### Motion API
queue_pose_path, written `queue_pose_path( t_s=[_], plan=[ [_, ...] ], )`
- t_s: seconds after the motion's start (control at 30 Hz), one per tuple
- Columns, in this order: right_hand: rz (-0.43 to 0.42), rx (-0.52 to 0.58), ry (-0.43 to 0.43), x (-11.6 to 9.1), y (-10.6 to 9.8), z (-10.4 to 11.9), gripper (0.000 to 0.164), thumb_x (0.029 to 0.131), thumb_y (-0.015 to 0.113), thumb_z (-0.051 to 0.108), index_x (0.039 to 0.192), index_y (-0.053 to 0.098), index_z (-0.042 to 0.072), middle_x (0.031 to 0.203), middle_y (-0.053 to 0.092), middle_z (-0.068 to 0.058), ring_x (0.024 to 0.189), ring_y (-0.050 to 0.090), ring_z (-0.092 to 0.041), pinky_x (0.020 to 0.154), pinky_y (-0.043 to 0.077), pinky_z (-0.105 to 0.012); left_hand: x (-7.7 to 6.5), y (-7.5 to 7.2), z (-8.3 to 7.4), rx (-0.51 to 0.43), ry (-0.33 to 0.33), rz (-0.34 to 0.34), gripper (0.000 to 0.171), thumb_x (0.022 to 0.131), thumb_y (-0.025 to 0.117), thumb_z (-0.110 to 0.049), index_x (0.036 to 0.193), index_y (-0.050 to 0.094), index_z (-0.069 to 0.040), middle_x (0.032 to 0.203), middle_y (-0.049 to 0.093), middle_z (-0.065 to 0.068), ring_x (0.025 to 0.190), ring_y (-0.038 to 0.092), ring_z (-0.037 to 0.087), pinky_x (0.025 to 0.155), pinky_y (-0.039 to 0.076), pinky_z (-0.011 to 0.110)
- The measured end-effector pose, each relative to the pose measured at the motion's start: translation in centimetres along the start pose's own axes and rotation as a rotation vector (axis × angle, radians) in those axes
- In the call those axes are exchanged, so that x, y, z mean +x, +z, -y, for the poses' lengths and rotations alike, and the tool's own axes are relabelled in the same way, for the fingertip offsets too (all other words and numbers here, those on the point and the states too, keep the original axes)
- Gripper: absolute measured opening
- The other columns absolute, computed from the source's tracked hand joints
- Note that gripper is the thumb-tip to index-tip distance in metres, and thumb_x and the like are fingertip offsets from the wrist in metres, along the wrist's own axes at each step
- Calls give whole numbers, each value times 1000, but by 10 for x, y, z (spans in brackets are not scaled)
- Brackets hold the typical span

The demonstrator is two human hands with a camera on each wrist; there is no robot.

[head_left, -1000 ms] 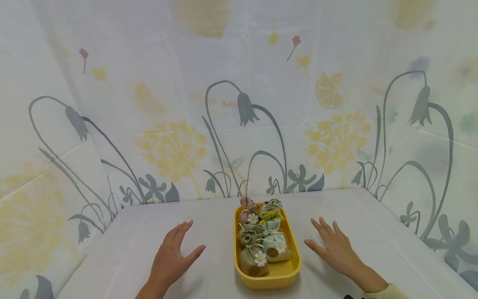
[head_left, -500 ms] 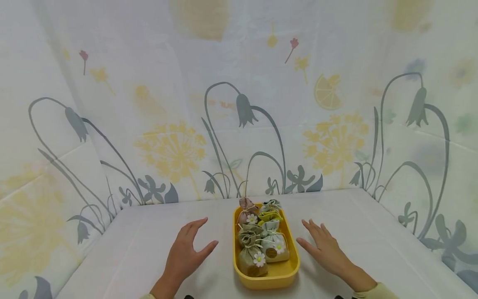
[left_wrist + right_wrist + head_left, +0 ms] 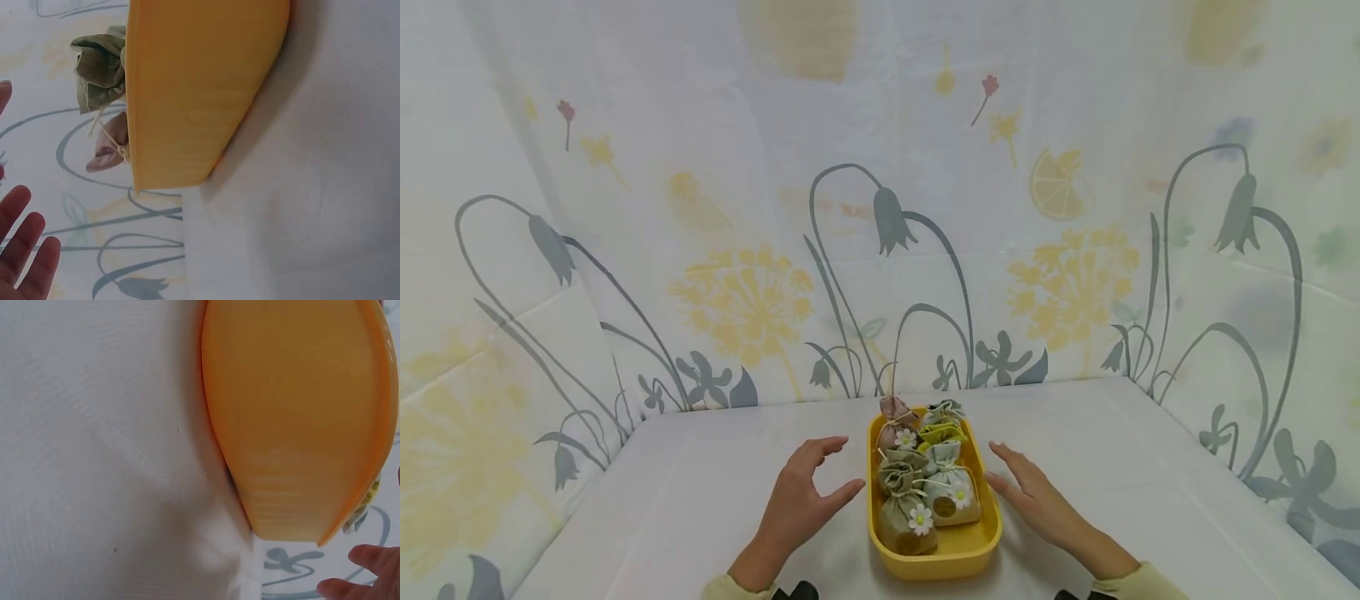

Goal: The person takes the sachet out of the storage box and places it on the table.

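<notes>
A yellow rectangular tray (image 3: 934, 568) with rounded corners holds several small drawstring cloth pouches. At its front left is an olive pouch (image 3: 891, 525) bearing a white daisy; beside it sits a pale blue-grey pouch (image 3: 942, 483), also with a daisy. A pink pouch (image 3: 891, 435) and a yellow-green pouch (image 3: 942, 433) lie farther back. My left hand (image 3: 797, 504) is at the tray's left side, thumb and fingers spread, thumb tip close to the rim. My right hand (image 3: 1041, 504) faces the right side, fingertips near the rim. Whether either touches it, I cannot tell. Neither grips anything.
A white cloth (image 3: 700, 483) covers the table under the tray. Behind and at both sides rises a pale curtain (image 3: 880, 317) printed with grey bellflowers and yellow blossoms. Both wrist views show the tray's outer wall (image 3: 194, 94) standing on the cloth.
Both hands have moved inward toward the tray, the left hand rightward and the right hand leftward. The tray and its pouches have stayed in place on the table.
</notes>
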State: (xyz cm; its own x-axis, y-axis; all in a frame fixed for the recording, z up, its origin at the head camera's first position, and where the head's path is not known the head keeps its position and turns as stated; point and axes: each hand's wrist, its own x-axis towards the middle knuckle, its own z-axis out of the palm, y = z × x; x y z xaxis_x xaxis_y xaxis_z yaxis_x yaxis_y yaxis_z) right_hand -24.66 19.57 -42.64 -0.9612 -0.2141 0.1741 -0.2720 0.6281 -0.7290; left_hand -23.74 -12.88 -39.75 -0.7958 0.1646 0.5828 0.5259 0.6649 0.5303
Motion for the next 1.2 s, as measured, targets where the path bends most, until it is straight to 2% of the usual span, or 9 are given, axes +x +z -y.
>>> queue_pose_path(
  t_s=[0.13, 0.43, 0.63, 0.73, 0.9, 1.03, 1.2],
  plan=[
    [10, 40, 3, 2, 4, 3, 60, 99, 44, 37, 143, 31, -1, 146, 26, -25, 134, 19, -44, 103, 15, -62, 4, 4, -4, -78, -1, 35, 47, 76, 79, -27, 117, 60, -15, 112, 59, -4, 101, 57, 15, 84, 49, 37],
    [34, 101, 108, 7, 10, 6, 62, 98, 41, 44, 143, 33, 3, 145, 30, -22, 133, 23, -42, 102, 20, -62, 10, 12, -12, -253, -42, 153, 43, 79, 76, -26, 112, 60, -4, 106, 60, 10, 95, 59, 26, 79, 52, 37],
    [48, 165, 153, 10, 11, 8, 61, 97, 41, 45, 143, 35, 5, 143, 34, -21, 130, 29, -42, 99, 27, -60, 13, 17, -15, -342, -144, 233, 39, 79, 75, -29, 107, 62, -5, 105, 60, 9, 93, 61, 24, 77, 53, 32],
    [63, 237, 161, 11, 11, 9, 59, 98, 43, 40, 143, 33, 5, 142, 35, -22, 128, 34, -41, 97, 35, -54, 14, 19, -18, -367, -219, 269, 40, 79, 76, -30, 108, 62, -5, 108, 59, 8, 94, 61, 24, 75, 53, 30],
    [84, 324, 158, 13, 11, 6, 53, 98, 46, 29, 143, 32, 3, 139, 36, -27, 122, 42, -39, 87, 47, -45, 17, 23, -19, -372, -317, 313, 45, 77, 77, -32, 110, 63, -6, 111, 60, 9, 97, 60, 27, 71, 54, 34],
    [86, 371, 179, 13, 11, 5, 52, 98, 47, 27, 143, 32, 5, 139, 35, -29, 118, 46, -38, 78, 50, -40, 18, 27, -16, -382, -345, 333, 44, 76, 78, -32, 109, 64, -8, 110, 61, 8, 97, 60, 26, 71, 54, 35],
    [107, 414, 187, 13, 9, 6, 54, 98, 48, 28, 143, 30, 3, 139, 34, -31, 114, 49, -38, 73, 50, -37, 18, 29, -15, -458, -337, 384, 41, 76, 78, -31, 109, 65, -9, 108, 62, 5, 97, 59, 25, 75, 53, 35]
  ],
)
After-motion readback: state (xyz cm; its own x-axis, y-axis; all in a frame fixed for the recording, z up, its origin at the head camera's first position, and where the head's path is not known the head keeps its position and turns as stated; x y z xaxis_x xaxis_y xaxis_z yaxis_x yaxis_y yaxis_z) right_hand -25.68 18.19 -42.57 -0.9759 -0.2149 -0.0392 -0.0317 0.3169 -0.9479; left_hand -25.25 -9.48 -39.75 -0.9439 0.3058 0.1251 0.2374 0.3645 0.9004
